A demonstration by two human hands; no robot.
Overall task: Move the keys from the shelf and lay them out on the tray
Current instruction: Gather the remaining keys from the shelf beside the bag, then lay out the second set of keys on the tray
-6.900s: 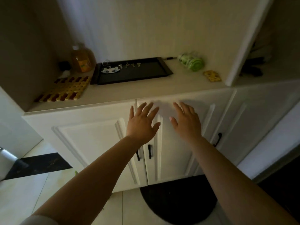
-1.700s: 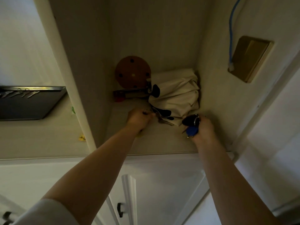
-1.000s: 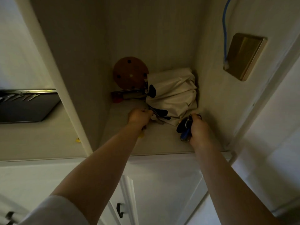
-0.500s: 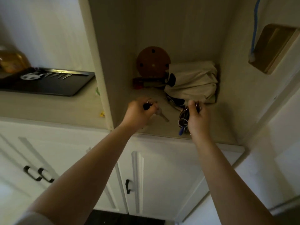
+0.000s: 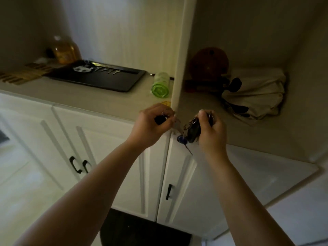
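Observation:
My left hand [image 5: 150, 126] is closed around a black-headed key on a ring [image 5: 162, 118], just in front of the shelf's divider. My right hand [image 5: 211, 132] grips a bunch of keys with a black fob and a blue tag [image 5: 190, 132], which hangs over the counter's front edge. The black tray [image 5: 113, 84] lies on the counter to the left, with several small keys [image 5: 106, 70] and a white keychain [image 5: 82, 68] in a row near its back rim.
A green roll [image 5: 159, 85] lies beside the white divider [image 5: 179, 68]. In the right compartment sit a cream cloth bag [image 5: 257, 93] and a brown round board [image 5: 209, 63]. An amber bottle [image 5: 64, 51] and a wooden rack [image 5: 23, 74] stand left of the tray. White cabinet doors below.
Both hands have pulled out of the right compartment with their keys and now sit at the counter's front edge. The view has swung left, showing more of the tray.

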